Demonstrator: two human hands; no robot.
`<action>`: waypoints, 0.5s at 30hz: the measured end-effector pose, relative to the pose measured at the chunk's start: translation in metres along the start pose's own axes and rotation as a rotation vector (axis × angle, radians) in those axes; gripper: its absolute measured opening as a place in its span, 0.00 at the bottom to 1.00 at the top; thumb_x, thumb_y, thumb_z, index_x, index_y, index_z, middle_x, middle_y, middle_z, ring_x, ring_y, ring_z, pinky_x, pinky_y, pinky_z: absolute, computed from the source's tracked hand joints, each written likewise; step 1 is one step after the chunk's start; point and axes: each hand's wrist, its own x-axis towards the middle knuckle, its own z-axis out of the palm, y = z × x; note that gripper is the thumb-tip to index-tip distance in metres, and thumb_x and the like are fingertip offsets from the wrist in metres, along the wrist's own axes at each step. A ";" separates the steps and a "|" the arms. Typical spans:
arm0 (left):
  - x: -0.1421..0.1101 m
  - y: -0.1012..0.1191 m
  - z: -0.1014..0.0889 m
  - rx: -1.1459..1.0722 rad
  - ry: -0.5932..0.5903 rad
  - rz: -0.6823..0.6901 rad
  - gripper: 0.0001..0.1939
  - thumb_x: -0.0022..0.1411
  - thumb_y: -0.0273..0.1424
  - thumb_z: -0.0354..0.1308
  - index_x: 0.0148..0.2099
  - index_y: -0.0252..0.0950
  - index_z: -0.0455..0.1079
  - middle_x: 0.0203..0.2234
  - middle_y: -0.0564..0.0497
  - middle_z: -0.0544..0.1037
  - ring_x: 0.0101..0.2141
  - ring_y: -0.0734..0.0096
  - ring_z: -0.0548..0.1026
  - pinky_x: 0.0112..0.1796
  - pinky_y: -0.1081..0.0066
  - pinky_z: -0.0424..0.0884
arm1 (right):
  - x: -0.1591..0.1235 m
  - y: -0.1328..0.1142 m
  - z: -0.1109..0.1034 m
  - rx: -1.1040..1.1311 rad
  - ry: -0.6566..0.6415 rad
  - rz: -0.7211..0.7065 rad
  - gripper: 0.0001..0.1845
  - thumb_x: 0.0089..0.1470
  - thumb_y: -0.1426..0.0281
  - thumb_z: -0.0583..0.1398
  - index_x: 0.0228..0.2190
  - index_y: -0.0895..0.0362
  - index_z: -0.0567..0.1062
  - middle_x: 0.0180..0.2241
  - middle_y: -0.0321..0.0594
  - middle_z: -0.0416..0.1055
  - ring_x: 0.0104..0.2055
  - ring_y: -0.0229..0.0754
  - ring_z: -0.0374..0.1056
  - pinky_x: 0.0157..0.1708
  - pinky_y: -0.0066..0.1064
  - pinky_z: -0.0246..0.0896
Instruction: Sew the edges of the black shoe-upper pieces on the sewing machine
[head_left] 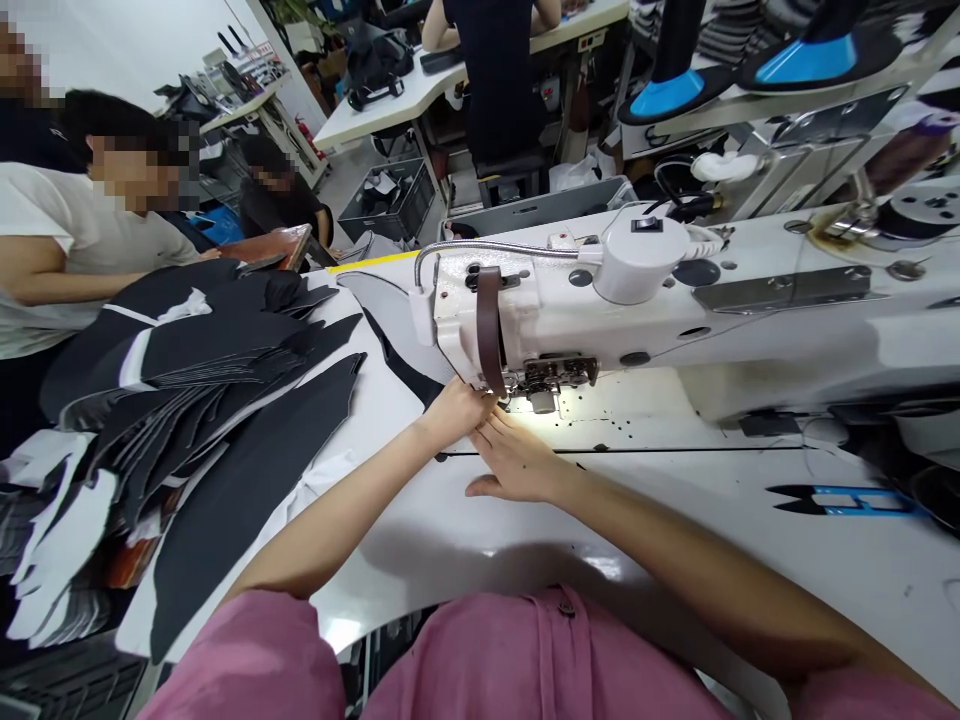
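we look from the person's head, forward and down, from close in front of the white sewing machine (570, 320), which fills the right of our frame, with the pink top (525, 660) along the bottom edge.

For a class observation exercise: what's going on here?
A person sits at a white industrial sewing machine. Their left hand is at a dark strip of material just beside the presser foot, with their right hand touching it on the white table. Black cut pieces lie piled to the left, blue-handled thread snips to the right. A co-worker sits beyond the pile.
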 end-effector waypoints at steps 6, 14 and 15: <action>0.006 -0.017 0.013 -0.060 0.020 -0.025 0.13 0.61 0.20 0.45 0.27 0.32 0.67 0.22 0.48 0.70 0.27 0.67 0.67 0.33 0.66 0.64 | 0.016 0.001 0.003 -0.119 0.002 0.081 0.54 0.49 0.40 0.51 0.55 0.78 0.57 0.57 0.71 0.53 0.63 0.66 0.42 0.61 0.59 0.35; 0.007 -0.030 0.020 -0.087 0.033 0.010 0.12 0.61 0.22 0.46 0.29 0.31 0.69 0.24 0.47 0.71 0.30 0.66 0.68 0.36 0.65 0.66 | 0.015 0.003 0.007 -0.121 0.078 0.103 0.52 0.52 0.39 0.47 0.55 0.75 0.58 0.57 0.67 0.54 0.63 0.63 0.44 0.61 0.56 0.37; 0.006 -0.030 0.020 -0.084 0.034 0.015 0.13 0.61 0.22 0.46 0.29 0.31 0.69 0.24 0.47 0.71 0.30 0.65 0.69 0.37 0.64 0.67 | 0.015 0.002 0.007 -0.110 0.082 0.107 0.51 0.52 0.40 0.47 0.55 0.75 0.58 0.57 0.67 0.54 0.63 0.63 0.44 0.62 0.55 0.37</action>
